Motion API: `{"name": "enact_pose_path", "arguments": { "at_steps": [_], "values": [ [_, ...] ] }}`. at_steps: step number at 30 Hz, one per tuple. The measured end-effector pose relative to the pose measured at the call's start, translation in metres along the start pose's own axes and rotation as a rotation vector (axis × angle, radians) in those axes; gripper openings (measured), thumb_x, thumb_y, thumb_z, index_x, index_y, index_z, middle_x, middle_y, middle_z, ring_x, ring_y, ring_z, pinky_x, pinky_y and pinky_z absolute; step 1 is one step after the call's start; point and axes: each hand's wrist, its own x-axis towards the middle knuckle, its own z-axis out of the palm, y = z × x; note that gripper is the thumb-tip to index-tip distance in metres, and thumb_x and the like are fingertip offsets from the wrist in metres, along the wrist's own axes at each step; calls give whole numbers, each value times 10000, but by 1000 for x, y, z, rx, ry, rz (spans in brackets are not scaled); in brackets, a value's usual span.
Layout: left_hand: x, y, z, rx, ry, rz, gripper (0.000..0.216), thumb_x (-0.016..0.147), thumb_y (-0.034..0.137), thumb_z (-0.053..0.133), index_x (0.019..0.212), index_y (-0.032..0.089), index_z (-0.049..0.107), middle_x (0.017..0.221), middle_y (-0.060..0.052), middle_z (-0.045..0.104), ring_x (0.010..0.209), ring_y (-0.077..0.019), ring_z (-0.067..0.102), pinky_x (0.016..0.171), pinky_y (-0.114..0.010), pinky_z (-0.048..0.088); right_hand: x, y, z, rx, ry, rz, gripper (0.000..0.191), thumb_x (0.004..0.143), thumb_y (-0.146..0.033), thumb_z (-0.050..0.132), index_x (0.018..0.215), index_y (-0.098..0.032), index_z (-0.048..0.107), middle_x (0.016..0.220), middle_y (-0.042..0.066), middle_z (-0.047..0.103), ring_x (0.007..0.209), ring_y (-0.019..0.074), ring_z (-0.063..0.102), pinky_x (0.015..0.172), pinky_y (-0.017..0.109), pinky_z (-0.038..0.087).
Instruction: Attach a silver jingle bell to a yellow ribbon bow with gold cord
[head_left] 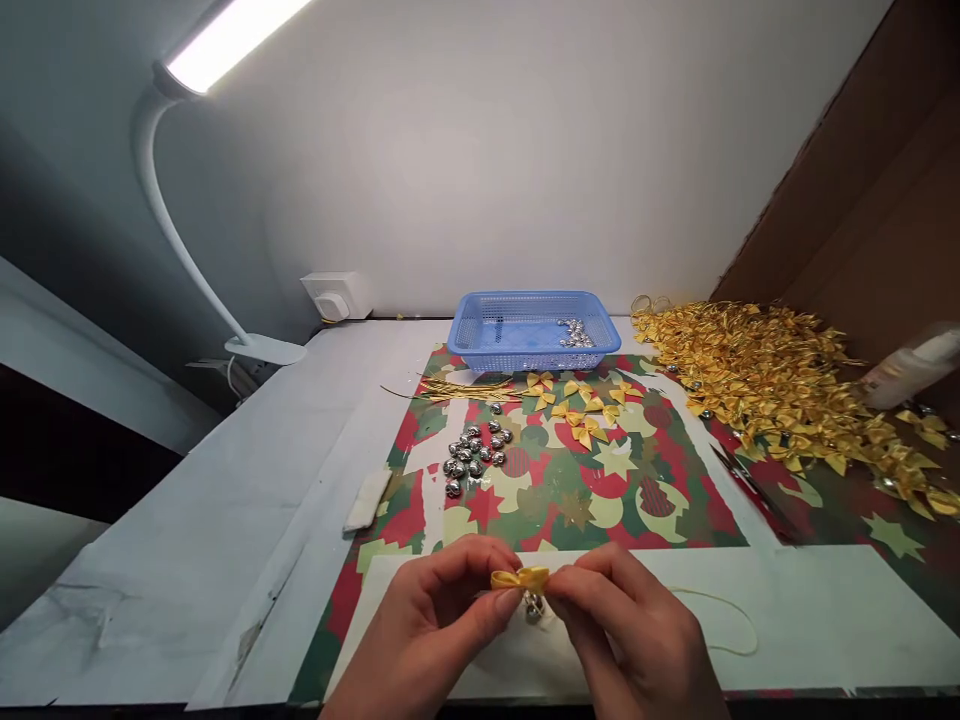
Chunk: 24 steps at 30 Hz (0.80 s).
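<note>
I have a small gold ribbon bow [520, 578] pinched between both hands, low and near the front edge of the table. My left hand [420, 625] closes on its left loop, thumb and forefinger tips pressed together on the ribbon; my right hand [626, 625] grips the right loop the same way, fingers curled in tight. The bow lies level across the gap between my fingertips, its knot in the middle and both loops partly covered by my fingers. Just under the knot hangs a small silver jingle bell [533, 606], tucked between my two thumbs and touching or nearly touching them; I cannot tell how it is attached.

My hands hover above a pale sheet of paper [810, 610] that lies on the red, green and cream patterned mat [600, 480]. A thin gold cord [731, 620] curls on the paper just right of my right hand.

Farther back on the mat sits a cluster of silver bells [474, 456] to the left, a few loose gold bows [577, 405] in the centre, and a bundle of gold wire ties [465, 388] beside them. Behind these stands a blue plastic basket [480, 335] with a few bells in its right corner. A big heap of finished gold bows [780, 385] spreads along the right side. A white desk lamp [187, 200] arches over the left.
</note>
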Motion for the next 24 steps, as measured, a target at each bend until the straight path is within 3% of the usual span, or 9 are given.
{"name": "enact_pose_path", "arguments": {
  "at_steps": [4,12,24],
  "values": [
    [-2,2,3,-56,6,-107,102,817,321,755,846,223,761,782,17,713,773,-162,607,727,-235,483,-3,-1,1,-18,27,1,162,936,-131,527,891,-213,659,710,6,507,574,120,512,518,207,438],
    [-3,3,8,8,47,-61,135,837,353,727,837,225,770,802,18,720,784,-163,603,736,-221,483,-4,-5,-4,-74,47,-69,164,904,-94,557,969,-213,649,697,-3,486,566,117,502,504,206,424],
    [-6,8,14,110,48,57,146,839,350,698,772,231,748,735,16,653,725,-168,573,661,-215,478,0,-12,-5,-140,38,-109,161,877,-63,550,867,-197,638,651,-12,437,546,114,469,481,202,374]
  ]
}}
